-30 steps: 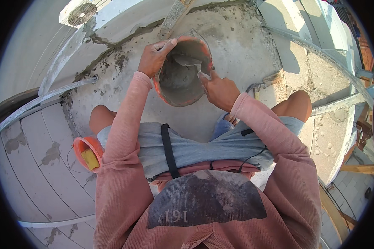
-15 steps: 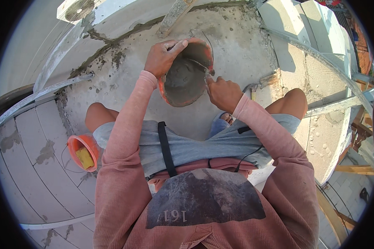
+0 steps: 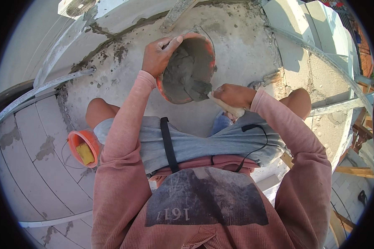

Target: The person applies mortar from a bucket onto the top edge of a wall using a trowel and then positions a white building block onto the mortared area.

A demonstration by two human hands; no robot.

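Note:
My left hand (image 3: 158, 57) is closed over the left rim of an orange bucket (image 3: 213, 54), thumb on top. The bucket is tilted, its mouth facing me, and grey wet mortar (image 3: 180, 72) lies inside. In my right hand (image 3: 233, 95) is a trowel (image 3: 201, 90), held by its pale handle. Its mortar-coated blade is at the bucket's lower right edge, with the handle pointing down and right. The fingers of that hand are partly hidden.
A smaller orange bucket (image 3: 95, 143) with a yellow sponge (image 3: 84, 153) stands left of my leg. A tool (image 3: 257, 84) lies on the concrete floor beyond my right hand. Metal bars (image 3: 320, 56) cross at the right, and pale blocks (image 3: 286, 25) stand behind them.
My right hand has drawn back to the right, bringing the trowel blade to the bucket's edge with its handle now visible. The mortar is stirred up; the left hand stays on the rim.

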